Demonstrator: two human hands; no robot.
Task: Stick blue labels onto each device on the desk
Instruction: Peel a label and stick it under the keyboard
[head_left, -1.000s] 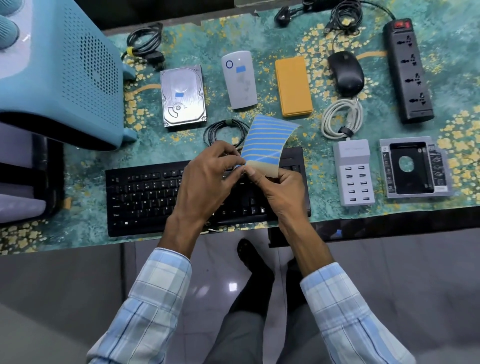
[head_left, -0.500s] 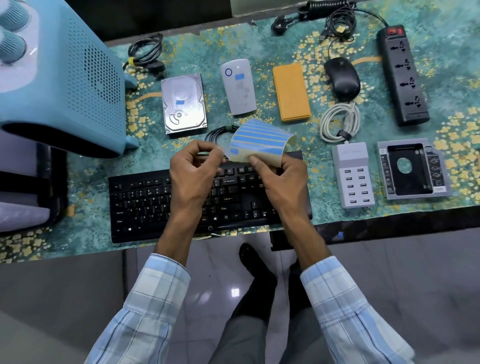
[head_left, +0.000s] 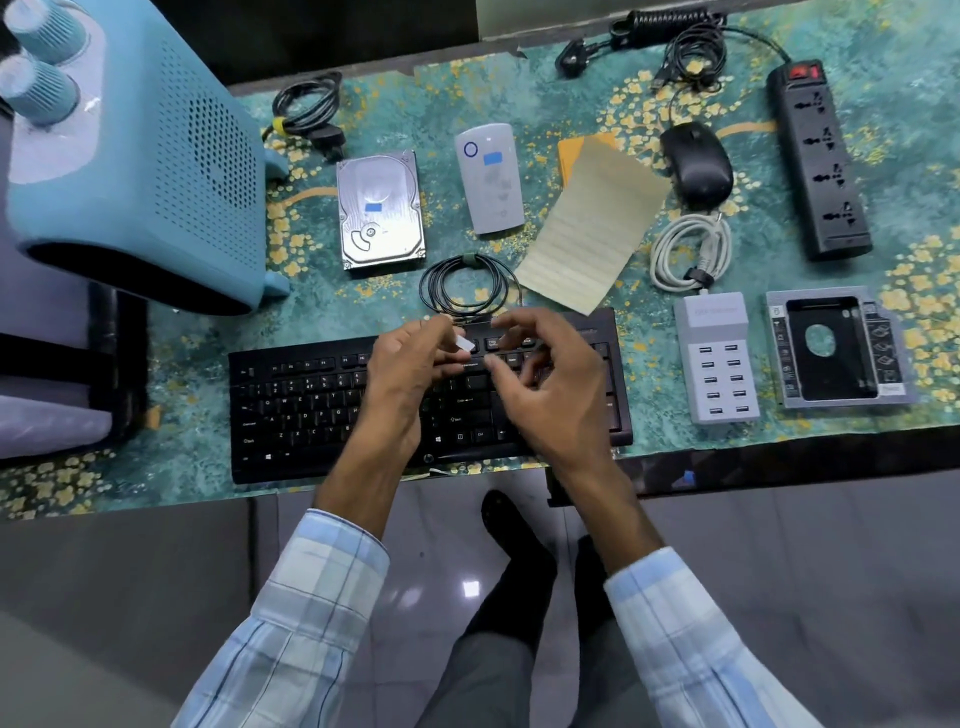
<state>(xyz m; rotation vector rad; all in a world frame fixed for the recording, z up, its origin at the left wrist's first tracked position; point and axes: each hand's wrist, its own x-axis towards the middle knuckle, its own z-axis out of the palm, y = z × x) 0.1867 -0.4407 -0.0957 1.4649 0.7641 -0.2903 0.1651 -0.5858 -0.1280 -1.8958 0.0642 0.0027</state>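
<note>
A small label (head_left: 465, 343) sits pinched at the fingertips of the left hand (head_left: 410, 364), its pale side towards the camera, above the far rows of the keyboard (head_left: 311, 405). The right hand (head_left: 550, 384) is just beside it, fingers loosely curled and nothing visible between them. Index finger and thumb point at the label but do not clearly touch it.

Beyond the hands is the label sheet (head_left: 587, 228), beige backing up. It covers most of the orange device (head_left: 574, 150), and its near corner reaches the keyboard's far edge. Whether it lies flat I cannot tell.

To its left, the white device (head_left: 491, 179) and the hard drive (head_left: 379, 208) each carry a blue label, with a black cable coil (head_left: 467, 283) in front of them. To its right are the mouse (head_left: 696, 163), a white cable (head_left: 688, 254), the charger (head_left: 717, 358), the drive caddy (head_left: 836, 348) and the power strip (head_left: 818, 161) — none with a blue label showing.
</note>
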